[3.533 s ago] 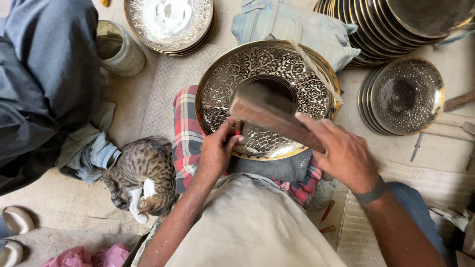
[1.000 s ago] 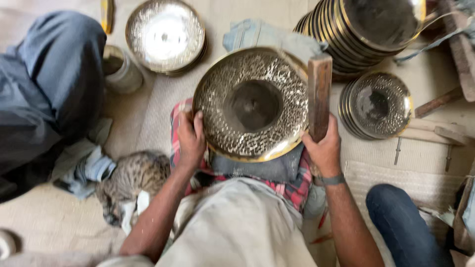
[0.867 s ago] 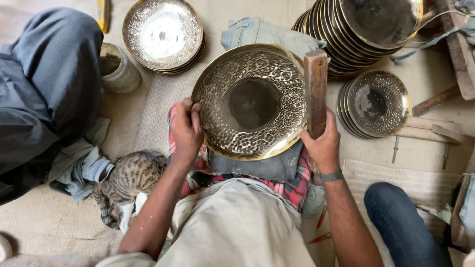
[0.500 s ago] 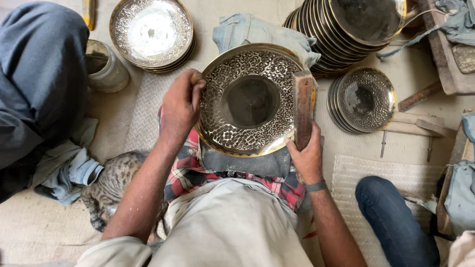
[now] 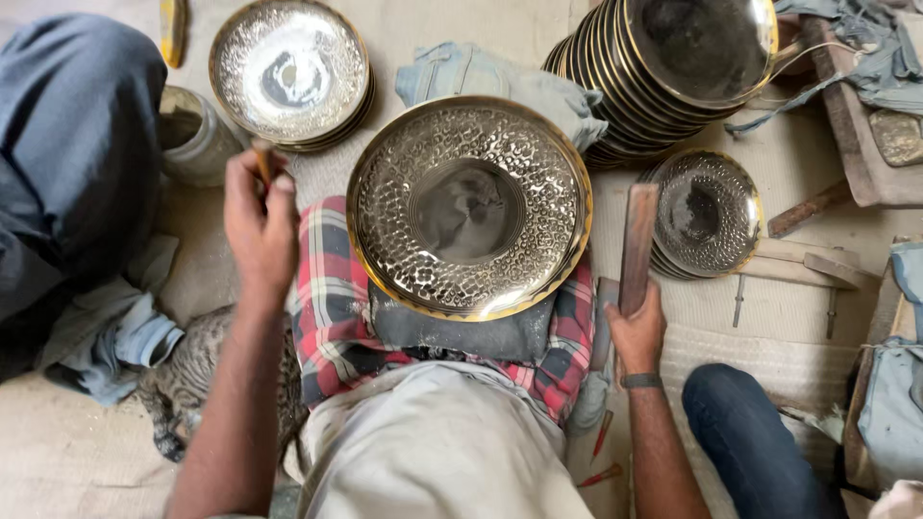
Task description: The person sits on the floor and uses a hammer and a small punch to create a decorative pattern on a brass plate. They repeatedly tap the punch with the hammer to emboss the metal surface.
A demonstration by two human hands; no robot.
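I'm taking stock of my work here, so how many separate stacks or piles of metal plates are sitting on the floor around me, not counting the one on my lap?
3. A low pile upper left, a tall leaning stack upper right, and a small pile right of the lap plate. More may lie outside the view.

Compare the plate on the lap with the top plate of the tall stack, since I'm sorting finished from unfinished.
The lap plate has a hammered, glittering band around a smooth centre; the stack's top plate looks smooth and dark, with no pattern visible. The lap plate rests alone on a dark pad; the other crowns a leaning stack. Both are round metal with a golden rim.
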